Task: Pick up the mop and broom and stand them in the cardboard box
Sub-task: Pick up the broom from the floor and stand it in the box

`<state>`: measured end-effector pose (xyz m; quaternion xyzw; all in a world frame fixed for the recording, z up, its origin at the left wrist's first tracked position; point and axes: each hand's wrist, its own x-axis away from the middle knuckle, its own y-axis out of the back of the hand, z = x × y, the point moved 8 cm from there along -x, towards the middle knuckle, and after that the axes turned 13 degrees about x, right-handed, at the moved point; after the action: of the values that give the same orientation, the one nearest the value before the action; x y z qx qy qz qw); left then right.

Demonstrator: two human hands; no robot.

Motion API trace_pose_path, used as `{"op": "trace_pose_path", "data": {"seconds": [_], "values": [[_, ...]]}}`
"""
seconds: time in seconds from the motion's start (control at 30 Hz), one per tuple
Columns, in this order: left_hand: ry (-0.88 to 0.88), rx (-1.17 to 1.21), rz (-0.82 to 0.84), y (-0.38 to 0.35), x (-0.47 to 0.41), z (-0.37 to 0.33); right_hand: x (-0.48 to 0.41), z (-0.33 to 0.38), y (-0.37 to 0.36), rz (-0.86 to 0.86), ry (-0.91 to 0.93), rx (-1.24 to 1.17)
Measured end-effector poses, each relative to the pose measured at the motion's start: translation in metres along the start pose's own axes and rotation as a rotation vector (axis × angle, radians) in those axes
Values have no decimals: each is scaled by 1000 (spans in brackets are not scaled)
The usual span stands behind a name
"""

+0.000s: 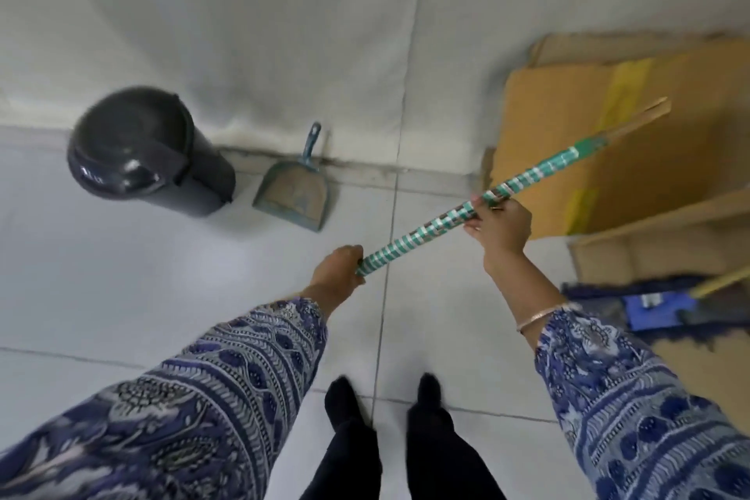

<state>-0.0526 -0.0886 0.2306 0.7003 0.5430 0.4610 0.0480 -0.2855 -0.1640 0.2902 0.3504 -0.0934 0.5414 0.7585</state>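
Note:
The broom [426,229] has a handle wrapped in green and silver bands, and its pale straw end points up and right over the cardboard box [576,158]. My left hand [339,268] grips the handle's near end. My right hand [501,225] grips the handle further along, close to the box's front edge. The broom is off the floor and slanted. The mop [653,308], with a blue head, dark fringe and a yellow pole, sits at the right edge by the box's flaps; I cannot tell whether it rests inside the box.
A black lidded bin [142,150] stands by the white wall at the left. A blue-green dustpan [296,191] leans at the wall beside it. My two dark-clad feet [389,410] stand on the pale tiled floor [121,276].

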Motion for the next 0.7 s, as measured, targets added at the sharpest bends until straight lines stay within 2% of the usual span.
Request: {"op": "trace_pose_path", "data": {"seconds": [0.1,0.23,0.33,0.53,0.7], "values": [[-56,-18,-9,9,23,-64,30,56,58,-53,164,-12],[-118,-5,-63,-17,46,-147,54,89,146,-150,319,-23],[-184,-13,-38,-65,64,-213,61,88,224,-192,404,-11],[-321,60,39,-190,113,-378,60,76,432,-308,454,-15],[-427,68,132,-283,124,-501,33,75,567,-379,484,38]]}}
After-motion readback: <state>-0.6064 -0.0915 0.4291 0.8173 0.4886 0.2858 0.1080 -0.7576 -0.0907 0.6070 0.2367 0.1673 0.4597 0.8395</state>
